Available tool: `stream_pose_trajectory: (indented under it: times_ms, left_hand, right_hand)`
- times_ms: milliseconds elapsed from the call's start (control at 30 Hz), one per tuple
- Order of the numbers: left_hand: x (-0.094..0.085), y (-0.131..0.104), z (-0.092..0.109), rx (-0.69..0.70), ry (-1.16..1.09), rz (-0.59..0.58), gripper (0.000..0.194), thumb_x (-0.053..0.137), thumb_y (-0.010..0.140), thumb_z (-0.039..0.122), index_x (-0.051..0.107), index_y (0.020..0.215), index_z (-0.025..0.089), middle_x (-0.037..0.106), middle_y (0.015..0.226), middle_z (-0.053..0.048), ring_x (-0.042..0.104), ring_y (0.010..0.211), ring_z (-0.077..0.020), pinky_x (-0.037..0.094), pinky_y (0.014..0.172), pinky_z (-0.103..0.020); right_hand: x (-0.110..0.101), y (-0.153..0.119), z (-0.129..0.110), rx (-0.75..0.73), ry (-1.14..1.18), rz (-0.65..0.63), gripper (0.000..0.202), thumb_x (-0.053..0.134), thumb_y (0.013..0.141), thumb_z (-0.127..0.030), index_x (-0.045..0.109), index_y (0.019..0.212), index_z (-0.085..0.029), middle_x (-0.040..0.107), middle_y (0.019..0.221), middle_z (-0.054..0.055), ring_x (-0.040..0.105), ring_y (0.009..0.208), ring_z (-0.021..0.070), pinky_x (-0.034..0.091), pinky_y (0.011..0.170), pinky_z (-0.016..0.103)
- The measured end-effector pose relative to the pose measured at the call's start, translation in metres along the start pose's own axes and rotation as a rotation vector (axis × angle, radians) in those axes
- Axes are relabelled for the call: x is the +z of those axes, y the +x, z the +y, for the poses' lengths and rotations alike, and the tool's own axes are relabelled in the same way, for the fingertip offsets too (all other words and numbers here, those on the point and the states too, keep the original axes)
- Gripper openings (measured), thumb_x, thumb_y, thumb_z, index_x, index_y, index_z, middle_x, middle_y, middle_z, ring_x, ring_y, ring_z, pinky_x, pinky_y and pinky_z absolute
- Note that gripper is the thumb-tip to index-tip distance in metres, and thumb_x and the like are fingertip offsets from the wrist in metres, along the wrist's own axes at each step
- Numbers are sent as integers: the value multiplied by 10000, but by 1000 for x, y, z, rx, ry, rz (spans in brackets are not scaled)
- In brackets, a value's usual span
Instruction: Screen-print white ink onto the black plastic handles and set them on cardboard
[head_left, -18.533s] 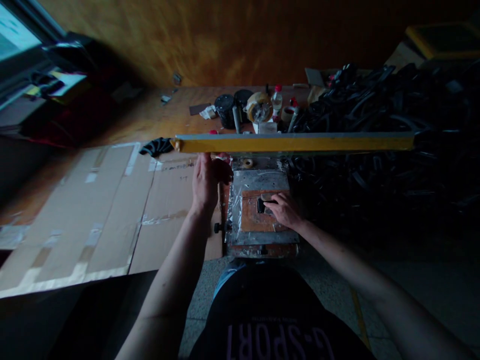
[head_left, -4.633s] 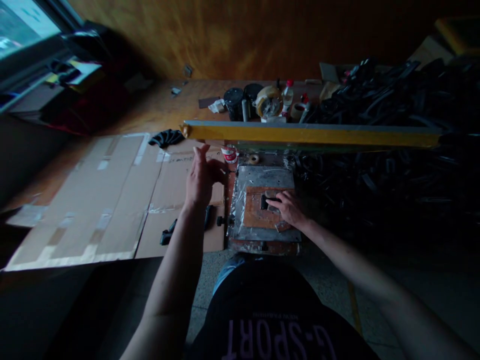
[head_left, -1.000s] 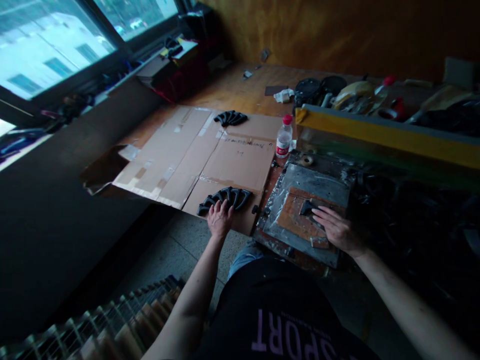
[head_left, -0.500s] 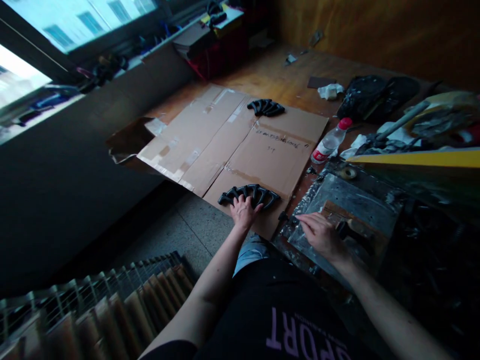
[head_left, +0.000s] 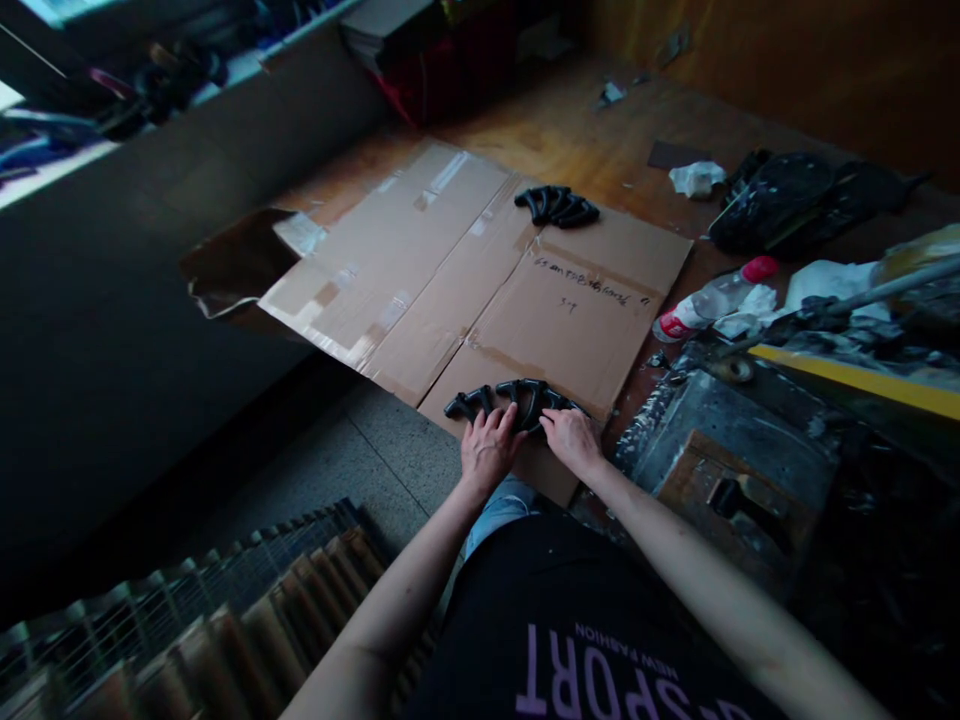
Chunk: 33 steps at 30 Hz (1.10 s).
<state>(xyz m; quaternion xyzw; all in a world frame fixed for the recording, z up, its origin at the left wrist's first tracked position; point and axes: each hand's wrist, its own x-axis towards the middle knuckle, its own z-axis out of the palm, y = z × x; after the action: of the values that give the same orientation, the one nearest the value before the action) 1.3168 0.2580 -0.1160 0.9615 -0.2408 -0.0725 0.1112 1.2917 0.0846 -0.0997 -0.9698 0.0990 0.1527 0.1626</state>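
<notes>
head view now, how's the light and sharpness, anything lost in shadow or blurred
Head view: dim and bluish, brightest at the pale glass window, top left. Head view: right of the flat grey plate, near-black shadow swallows detail. Head view: upright brown boards, lower left, look soft. Head view: shiny black curved pieces at the left hand and right hand merge; exact contact unclear.

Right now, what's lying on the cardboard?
A far group of black parts and a near group. The left hand and right hand hide some of the near group.
</notes>
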Motion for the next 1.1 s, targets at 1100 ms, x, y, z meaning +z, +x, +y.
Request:
stream_pose_trajectory:
  times_ms: [1100]
  left_hand:
    - [4, -4, -21, -386, -309, -26, 306, 452, 950, 463, 624, 1050, 230, 607, 962, -50, 615, 823, -163, 480, 735, -256]
  right_hand:
    - [-8, 15, 6, 38, 105, -26, 352, 484, 953, -287, 657, 1229, -156, 696, 1128, 116, 640, 1045, 243, 470, 918, 332]
